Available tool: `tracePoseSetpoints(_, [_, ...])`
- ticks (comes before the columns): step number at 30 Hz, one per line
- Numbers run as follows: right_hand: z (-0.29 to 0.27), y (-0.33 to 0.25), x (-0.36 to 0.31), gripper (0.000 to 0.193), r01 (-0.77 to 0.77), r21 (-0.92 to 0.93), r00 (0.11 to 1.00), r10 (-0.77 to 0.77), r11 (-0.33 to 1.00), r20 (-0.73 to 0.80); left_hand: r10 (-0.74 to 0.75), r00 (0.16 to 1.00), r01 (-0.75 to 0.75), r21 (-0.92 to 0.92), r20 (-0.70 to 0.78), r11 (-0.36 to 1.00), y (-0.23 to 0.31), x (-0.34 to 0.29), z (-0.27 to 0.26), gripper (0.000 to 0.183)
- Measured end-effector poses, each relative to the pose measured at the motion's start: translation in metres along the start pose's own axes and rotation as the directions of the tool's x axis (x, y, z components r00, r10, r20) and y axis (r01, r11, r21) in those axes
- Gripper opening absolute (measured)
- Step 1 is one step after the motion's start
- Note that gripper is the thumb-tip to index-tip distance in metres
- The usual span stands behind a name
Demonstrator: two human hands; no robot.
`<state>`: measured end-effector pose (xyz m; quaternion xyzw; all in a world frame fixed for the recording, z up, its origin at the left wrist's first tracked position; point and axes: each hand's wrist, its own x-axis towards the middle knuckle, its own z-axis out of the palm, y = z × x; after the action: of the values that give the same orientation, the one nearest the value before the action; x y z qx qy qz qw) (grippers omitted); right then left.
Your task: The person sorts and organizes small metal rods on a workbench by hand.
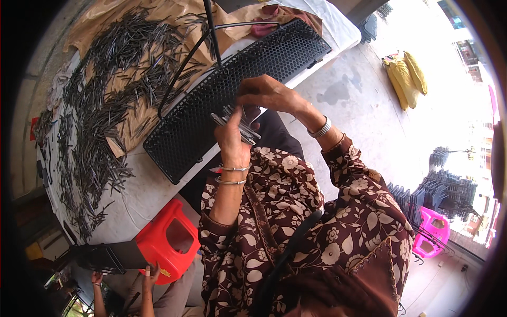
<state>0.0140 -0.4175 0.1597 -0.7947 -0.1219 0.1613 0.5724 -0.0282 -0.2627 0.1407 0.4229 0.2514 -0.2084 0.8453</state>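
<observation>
My left hand (pixel 232 142) is closed around a bundle of thin grey strips (pixel 249 136), whose ends stick out on both sides of the fingers. Against the top of that bundle, my right hand (pixel 269 95) has its fingers curled in; whatever they pinch is hidden. Both hands are over the near edge of a long black perforated panel (pixel 185 127), which lies slantwise along the table's edge. A black bent-rod frame (pixel 213 37) rises from the panel's far side. Many similar dark strips (pixel 95 127) lie heaped to the left on brown paper (pixel 122 129).
The table has a white cover (pixel 129 203). At lower left, another person's hand (pixel 150 273) is beside a red plastic stool (pixel 169 238) and a dark panel (pixel 108 256). Yellow sacks (pixel 404 79), black wire racks (pixel 449 190) and a pink stool (pixel 434 232) stand on the right floor.
</observation>
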Motion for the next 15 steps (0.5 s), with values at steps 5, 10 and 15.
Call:
tracePoseSetpoints(5, [-0.0012, 0.001, -0.002, 0.025, -0.043, -0.02, 0.999, 0.043, 0.999, 0.005, -0.012, 1.0, 0.012, -0.018, 0.013, 1.0, -0.0053, 0.0021, 0.0004, 0.025])
tracePoseSetpoints(10, [-0.0003, 0.002, -0.0035, 0.026, 0.001, -0.023, 1.0, -0.002, 1.0, -0.013, -0.012, 0.995, 0.024, -0.123, 0.097, 0.992, -0.0028, -0.0001, -0.0035, 0.029])
tracePoseSetpoints(15, [0.003, -0.0012, -0.0038, 0.026, -0.01, -0.014, 1.0, 0.01, 1.0, -0.015, -0.026, 0.997, 0.035, -0.121, 0.077, 0.992, -0.0007, -0.0015, -0.004, 0.029])
